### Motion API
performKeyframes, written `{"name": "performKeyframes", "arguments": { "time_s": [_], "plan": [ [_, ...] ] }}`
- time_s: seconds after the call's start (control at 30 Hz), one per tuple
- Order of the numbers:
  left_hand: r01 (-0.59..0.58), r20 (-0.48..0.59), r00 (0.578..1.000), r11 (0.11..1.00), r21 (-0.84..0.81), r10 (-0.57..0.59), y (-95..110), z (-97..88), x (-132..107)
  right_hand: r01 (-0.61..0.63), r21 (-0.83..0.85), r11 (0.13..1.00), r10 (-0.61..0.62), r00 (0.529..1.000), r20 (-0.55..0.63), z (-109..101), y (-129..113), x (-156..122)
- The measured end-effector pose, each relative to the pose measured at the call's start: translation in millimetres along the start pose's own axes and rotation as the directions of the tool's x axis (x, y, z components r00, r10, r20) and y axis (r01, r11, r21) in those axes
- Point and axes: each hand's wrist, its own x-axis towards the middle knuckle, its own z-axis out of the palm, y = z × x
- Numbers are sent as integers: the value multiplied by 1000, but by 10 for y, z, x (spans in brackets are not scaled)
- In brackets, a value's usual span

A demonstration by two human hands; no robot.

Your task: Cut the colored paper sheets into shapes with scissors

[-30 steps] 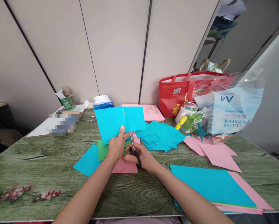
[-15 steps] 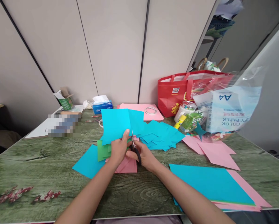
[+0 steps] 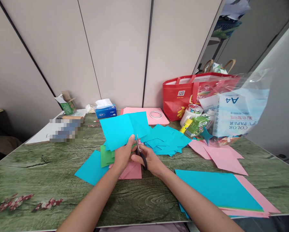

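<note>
My left hand [image 3: 123, 155] pinches the lower edge of a cyan paper sheet [image 3: 121, 128] and holds it up above the table. My right hand [image 3: 148, 160] grips black-handled scissors [image 3: 139, 151], blades pointing up at the sheet's lower edge beside my left thumb. A cut line runs up the sheet, splitting it into a left and a right part. Under my hands lie a pink folded sheet [image 3: 132, 171], a green sheet [image 3: 106, 156] and a cyan sheet [image 3: 91, 167].
A pile of cyan squares [image 3: 167, 140] lies behind my hands. Large cyan and pink sheets [image 3: 219, 191] cover the right front. Pink pieces [image 3: 221, 156], a red bag [image 3: 183, 96], a plastic paper pack [image 3: 241, 111], glue and jars stand right. A tissue box [image 3: 106, 111] is at the back.
The cyan sheet dropped lower and tilted slightly. The scissors stayed at its lower edge and my hands drew a little closer together.
</note>
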Motion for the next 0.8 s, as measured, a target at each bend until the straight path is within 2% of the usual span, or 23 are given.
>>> {"name": "performKeyframes", "arguments": {
  "time_s": [0.13, 0.3, 0.53, 0.8],
  "plan": [
    [-8, 16, 1000, 1000, -17, 8, -33, -11, 28, 11, -11, 1000, -11, 1000, -5, -5, -9, -4],
    [19, 7, 1000, 996, 88, -20, -3, -26, 13, 4, -23, 1000, -4, 1000, -16, -10, -13, 10],
    [-17, -41, 999, 978, 208, 27, 40, -12, -24, 13, -15, 1000, -13, 1000, -6, -15, 6, 20],
    [-86, -25, 995, 981, 172, 92, 5, -19, 2, -13, -15, 1000, 13, 1000, -8, -9, 11, 18]
  ]
}}
